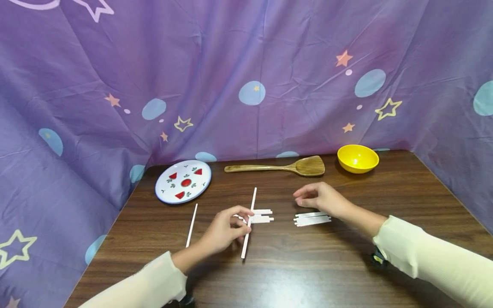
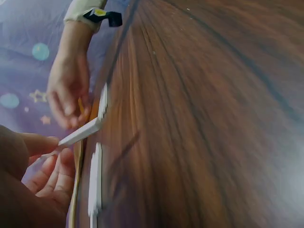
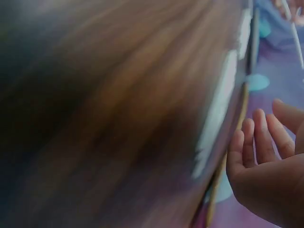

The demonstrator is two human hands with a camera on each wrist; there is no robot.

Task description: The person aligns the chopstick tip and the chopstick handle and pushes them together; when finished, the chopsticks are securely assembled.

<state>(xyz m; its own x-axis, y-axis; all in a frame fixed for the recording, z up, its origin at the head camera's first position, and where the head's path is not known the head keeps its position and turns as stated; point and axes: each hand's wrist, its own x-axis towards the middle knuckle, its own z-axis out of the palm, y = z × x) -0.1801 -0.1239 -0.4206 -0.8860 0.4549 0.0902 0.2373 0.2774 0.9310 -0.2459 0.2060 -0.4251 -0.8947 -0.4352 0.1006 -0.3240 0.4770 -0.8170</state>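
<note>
Between thumb and fingertips my left hand (image 1: pixel 227 226) pinches a thin white stick (image 1: pixel 245 244), held above the table and pointing away from me. Behind it on the table lies a small pile of white sticks (image 1: pixel 262 219). A second bundle of white sticks (image 1: pixel 313 219) lies to the right. Just above that bundle hovers my right hand (image 1: pixel 321 199), its fingers loosely bent with nothing between them; the right wrist view shows the same relaxed fingers (image 3: pixel 261 137). One single white stick (image 1: pixel 191 224) lies left of my left hand, its near end hidden by the forearm.
A white plate (image 1: pixel 163 188) with watermelon pictures lies at the back left. Along the back edge are a wooden spatula (image 1: pixel 310 167) and a yellow bowl (image 1: pixel 357 159). A purple curtain (image 1: pixel 215 85) hangs behind the brown wooden table (image 1: pixel 308 265).
</note>
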